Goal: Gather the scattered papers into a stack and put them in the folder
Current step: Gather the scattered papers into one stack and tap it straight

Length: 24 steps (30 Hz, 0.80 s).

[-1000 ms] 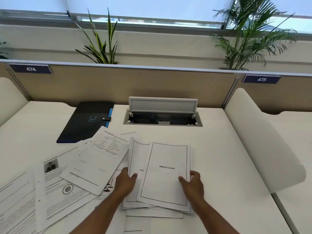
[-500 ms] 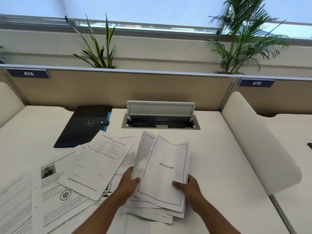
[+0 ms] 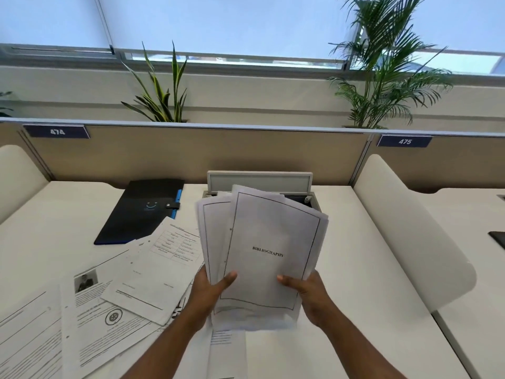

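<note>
Both hands hold a loose stack of papers (image 3: 262,242) tilted up off the desk; its top sheet reads "BIBLIOGRAPHY". My left hand (image 3: 210,289) grips the stack's lower left edge, thumb on the front. My right hand (image 3: 303,289) grips the lower right edge the same way. More scattered papers (image 3: 114,299) lie overlapping on the desk to the left, and one sheet (image 3: 226,348) lies under the raised stack. A black folder (image 3: 139,212) with a blue edge and a snap strap lies shut at the back left.
A white desk (image 3: 363,283) carries everything. An open cable box with a raised lid (image 3: 259,181) sits at the back centre, partly hidden by the stack. A tan partition (image 3: 191,151) closes the rear; a white curved divider (image 3: 410,228) bounds the right.
The stack has been lifted off the desk and tilted upright toward me, both hands shifting to its lower edge. The papers on the left have not moved.
</note>
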Available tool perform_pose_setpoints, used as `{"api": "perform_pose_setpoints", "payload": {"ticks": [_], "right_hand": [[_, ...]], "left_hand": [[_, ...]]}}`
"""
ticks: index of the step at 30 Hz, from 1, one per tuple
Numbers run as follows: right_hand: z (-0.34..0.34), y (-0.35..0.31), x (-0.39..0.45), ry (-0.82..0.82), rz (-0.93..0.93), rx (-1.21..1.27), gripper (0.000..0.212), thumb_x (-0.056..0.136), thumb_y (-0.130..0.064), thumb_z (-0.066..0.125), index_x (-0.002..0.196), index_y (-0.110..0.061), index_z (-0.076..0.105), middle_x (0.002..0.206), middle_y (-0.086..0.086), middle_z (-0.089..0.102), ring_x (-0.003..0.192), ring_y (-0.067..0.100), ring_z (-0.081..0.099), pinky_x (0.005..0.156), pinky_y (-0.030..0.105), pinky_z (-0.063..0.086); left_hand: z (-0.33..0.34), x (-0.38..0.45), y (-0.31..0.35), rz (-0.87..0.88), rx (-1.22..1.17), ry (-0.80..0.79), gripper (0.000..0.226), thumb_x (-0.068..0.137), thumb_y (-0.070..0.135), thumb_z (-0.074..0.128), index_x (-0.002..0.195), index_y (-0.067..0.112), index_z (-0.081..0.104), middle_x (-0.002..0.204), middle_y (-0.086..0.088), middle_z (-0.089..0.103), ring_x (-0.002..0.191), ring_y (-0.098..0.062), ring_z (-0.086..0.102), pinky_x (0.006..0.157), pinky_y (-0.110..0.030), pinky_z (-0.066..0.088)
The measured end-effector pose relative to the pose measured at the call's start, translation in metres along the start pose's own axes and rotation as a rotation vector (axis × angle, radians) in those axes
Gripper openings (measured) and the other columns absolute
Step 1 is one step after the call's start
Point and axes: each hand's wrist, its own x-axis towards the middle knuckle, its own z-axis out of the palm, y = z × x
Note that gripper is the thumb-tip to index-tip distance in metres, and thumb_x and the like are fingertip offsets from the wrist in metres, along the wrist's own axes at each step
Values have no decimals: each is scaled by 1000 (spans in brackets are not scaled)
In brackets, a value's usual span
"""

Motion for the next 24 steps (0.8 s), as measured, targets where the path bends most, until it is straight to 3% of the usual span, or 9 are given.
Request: {"api": "perform_pose_setpoints", "payload": {"ticks": [2,4,7,11,15,18,20,22,24], "right_hand": [[3,-13,1,-34,-73,4,57,67,-5,91,121,-7,72,120,19,75,111,35,73,85,36,61],[10,-22,0,-35,-120,-21,59,67,-8,91,122,-8,71,118,18,76,109,34,74,84,36,61],[30,-25,-4,-88,-123,-149,56,67,-14,95,119,-11,73,114,15,77,106,34,74,82,40,62],[36,-28,-5,-12,-187,-75,43,67,-15,93,107,-10,77,108,16,78,99,35,76,78,38,63],[57,-23,-11,-74,-159,-192,46,64,-12,95,106,-7,77,104,17,79,98,38,76,76,39,62],[67,-36,-14,50,-246,-132,42,59,-25,96,96,-11,80,96,16,80,87,35,77,70,38,62],[74,-45,-16,93,-290,-124,43,58,-31,96,96,-17,81,93,12,80,80,26,76,68,36,61],[88,-50,-20,70,-325,-149,41,65,-32,93,103,-30,79,98,4,80,86,23,76,66,31,62],[98,-54,-22,31,-374,-152,43,69,-36,92,109,-34,76,103,2,78,94,24,75,67,30,62]], "left_hand": [[-5,1,12,-19,-17,68,110,50,59,88,141,20,40,139,-7,55,129,-31,51,107,-54,42],[-8,0,22,-4,-37,61,113,44,62,89,138,20,42,131,-8,59,122,-34,56,100,-55,49],[-7,-7,36,91,-23,-55,83,50,54,90,122,26,58,110,-2,70,105,-29,67,78,-44,61],[-24,-8,50,198,-117,-55,50,62,43,89,105,25,72,103,-6,75,94,-27,73,70,-38,62],[-19,-16,54,172,-41,-86,41,65,41,89,100,44,68,96,3,73,92,-17,72,64,-33,61],[-23,-15,59,215,-95,1,32,67,40,84,96,46,70,93,6,75,88,-17,72,61,-27,59],[-29,-14,65,239,-113,39,41,66,41,83,104,40,68,96,5,74,89,-20,72,60,-25,59],[-32,-16,71,234,-107,66,59,64,45,86,116,40,59,100,8,71,91,-20,69,61,-25,59],[-42,-16,78,268,-96,81,56,62,48,86,111,48,58,98,12,71,91,-16,70,61,-25,60]]}}
